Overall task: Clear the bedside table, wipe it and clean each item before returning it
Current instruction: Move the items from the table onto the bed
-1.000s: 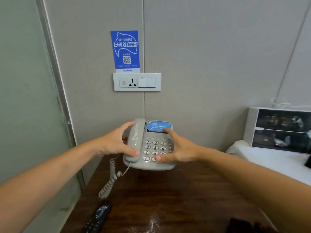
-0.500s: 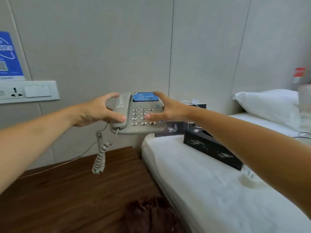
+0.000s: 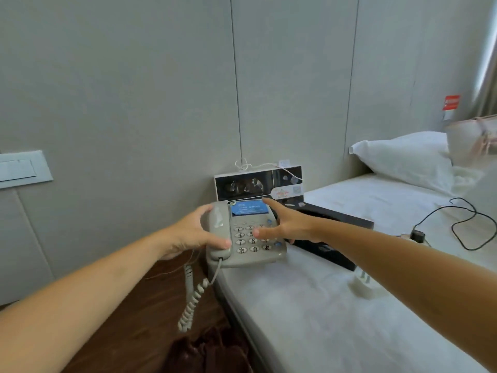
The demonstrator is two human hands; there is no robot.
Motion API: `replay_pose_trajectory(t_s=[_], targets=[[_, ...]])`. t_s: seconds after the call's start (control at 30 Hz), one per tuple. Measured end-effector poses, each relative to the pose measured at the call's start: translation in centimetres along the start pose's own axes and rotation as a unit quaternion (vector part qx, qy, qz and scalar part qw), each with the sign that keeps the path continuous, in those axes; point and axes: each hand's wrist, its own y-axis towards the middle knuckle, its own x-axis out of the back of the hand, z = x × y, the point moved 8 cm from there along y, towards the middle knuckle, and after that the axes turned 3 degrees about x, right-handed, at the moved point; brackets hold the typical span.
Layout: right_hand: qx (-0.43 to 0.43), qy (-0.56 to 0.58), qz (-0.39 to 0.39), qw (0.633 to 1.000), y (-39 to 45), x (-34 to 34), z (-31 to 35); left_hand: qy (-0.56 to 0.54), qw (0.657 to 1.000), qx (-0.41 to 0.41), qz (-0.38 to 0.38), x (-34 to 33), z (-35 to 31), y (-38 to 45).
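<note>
A grey desk telephone point(image 3: 243, 244) with a keypad and a blue label sits at the corner of the white bed point(image 3: 309, 313), its base on the mattress edge. My left hand point(image 3: 192, 234) grips its left side, thumb over the handset. My right hand point(image 3: 285, 224) grips its right side, thumb on the keypad and a finger along the top edge. Its coiled cord point(image 3: 192, 300) hangs down over the dark wooden bedside table point(image 3: 129, 327). A dark brown cloth point(image 3: 209, 351) lies on the table near the bottom edge.
A white and black box point(image 3: 258, 184) stands on the bed against the wall, and a flat black box point(image 3: 336, 230) lies beside it. A white plug point(image 3: 364, 285), a black cable point(image 3: 468, 224) and a pillow point(image 3: 408, 157) are further right. A wall switch plate point(image 3: 22, 169) is at left.
Both hands have carried the telephone from the bedside table rightward and down onto the bed's corner. The view has turned right toward the bed.
</note>
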Motion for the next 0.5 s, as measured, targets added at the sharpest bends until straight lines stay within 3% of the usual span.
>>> replay_pose_trajectory(t_s=[0.5], targets=[[-0.021,0.035,0.003,0.999,0.8,-0.5,-3.8,0.003,0.999,0.024,-0.04,-2.6,4.3,2.6]])
